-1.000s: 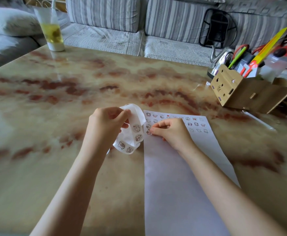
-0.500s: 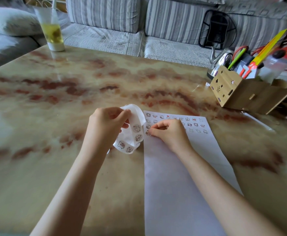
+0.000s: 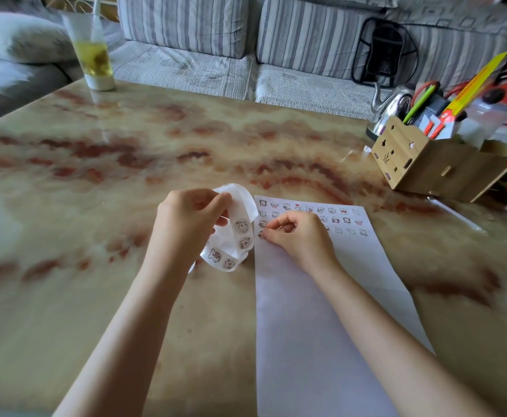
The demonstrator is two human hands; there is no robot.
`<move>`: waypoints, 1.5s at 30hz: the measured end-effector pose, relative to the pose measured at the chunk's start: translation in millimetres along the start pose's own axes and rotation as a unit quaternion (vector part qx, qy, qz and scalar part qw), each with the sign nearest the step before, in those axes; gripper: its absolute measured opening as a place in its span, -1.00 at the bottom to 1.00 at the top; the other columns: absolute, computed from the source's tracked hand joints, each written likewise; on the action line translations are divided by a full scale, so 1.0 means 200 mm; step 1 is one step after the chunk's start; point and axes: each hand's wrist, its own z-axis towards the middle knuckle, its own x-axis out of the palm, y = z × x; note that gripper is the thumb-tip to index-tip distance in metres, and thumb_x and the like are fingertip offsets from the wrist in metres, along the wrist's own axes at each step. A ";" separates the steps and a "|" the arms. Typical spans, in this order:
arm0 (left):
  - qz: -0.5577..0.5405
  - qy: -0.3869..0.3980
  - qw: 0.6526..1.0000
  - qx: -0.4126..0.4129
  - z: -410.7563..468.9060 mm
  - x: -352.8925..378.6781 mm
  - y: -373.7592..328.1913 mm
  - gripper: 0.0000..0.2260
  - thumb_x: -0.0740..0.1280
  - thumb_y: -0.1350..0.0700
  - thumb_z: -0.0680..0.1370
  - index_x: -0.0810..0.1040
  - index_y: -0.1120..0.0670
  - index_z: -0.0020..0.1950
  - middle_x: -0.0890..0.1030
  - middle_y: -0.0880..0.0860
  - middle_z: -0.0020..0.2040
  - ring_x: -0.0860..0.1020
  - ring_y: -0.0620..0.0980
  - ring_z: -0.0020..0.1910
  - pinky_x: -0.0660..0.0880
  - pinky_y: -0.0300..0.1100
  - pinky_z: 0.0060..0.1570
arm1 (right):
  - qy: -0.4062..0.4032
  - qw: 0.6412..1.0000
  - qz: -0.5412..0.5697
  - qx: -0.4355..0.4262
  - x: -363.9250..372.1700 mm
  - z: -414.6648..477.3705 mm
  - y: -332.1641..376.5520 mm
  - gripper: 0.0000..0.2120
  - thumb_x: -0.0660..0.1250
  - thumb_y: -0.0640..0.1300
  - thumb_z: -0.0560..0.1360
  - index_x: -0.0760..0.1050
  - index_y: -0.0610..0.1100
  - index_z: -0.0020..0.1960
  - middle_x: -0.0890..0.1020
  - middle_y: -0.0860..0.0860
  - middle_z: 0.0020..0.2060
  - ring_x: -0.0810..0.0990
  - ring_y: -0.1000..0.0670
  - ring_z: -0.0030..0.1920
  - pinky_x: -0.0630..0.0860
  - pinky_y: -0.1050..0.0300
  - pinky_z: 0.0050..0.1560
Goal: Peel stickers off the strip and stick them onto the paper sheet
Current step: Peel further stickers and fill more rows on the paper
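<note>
A white paper sheet (image 3: pixel 321 311) lies on the marble table, with several small animal stickers in rows across its far end. My left hand (image 3: pixel 190 224) grips a curled white sticker strip (image 3: pixel 237 236) just left of the sheet; round animal stickers show on its lower loop. My right hand (image 3: pixel 294 236) rests on the sheet's upper left part with curled fingers. Its fingertips press at a sticker (image 3: pixel 261 235) by the sheet's left edge.
A wooden organiser (image 3: pixel 426 167) with pens and scissors stands at the right, a metal kettle (image 3: pixel 390 106) behind it. A cup of yellow drink (image 3: pixel 94 55) stands at the far left corner. A striped sofa runs behind the table (image 3: pixel 95 206).
My right hand's fingers have curled in a little more over the sticker at the sheet's left edge. My left hand and the strip have stayed in place.
</note>
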 end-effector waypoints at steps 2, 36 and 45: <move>0.000 -0.001 1.000 -0.002 0.00 0.00 0.00 -0.84 0.32 0.10 0.50 0.67 0.06 -0.22 0.68 0.01 -0.30 0.67 0.06 -0.18 0.60 0.00 -0.07 | 0.005 1.000 0.004 -0.007 -0.01 0.01 -0.01 -0.84 0.49 -0.03 0.35 0.52 0.04 -0.16 0.50 0.11 -0.42 0.44 0.18 -0.36 0.30 0.22 -0.31; -0.099 -0.009 0.995 0.013 0.00 0.01 -0.01 -0.81 0.32 0.15 0.54 0.64 0.08 -0.25 0.65 -0.06 -0.41 0.62 -0.13 -0.38 0.55 -0.28 -0.33 | 0.044 0.957 0.211 -0.194 -0.08 -0.16 0.25 -0.84 0.47 -0.23 0.41 0.57 0.01 -0.17 0.62 0.21 -0.32 0.54 0.16 -0.27 0.46 0.22 -0.18; -0.129 0.043 0.990 -0.019 0.00 0.02 -0.03 -0.74 0.31 0.01 0.55 0.65 0.13 -0.23 0.68 0.05 -0.31 0.64 -0.08 -0.30 0.56 -0.20 -0.23 | 0.021 0.956 0.242 -0.164 -0.08 -0.14 0.24 -0.85 0.44 -0.25 0.44 0.58 -0.01 -0.19 0.63 0.18 -0.34 0.52 0.07 -0.31 0.54 0.08 -0.30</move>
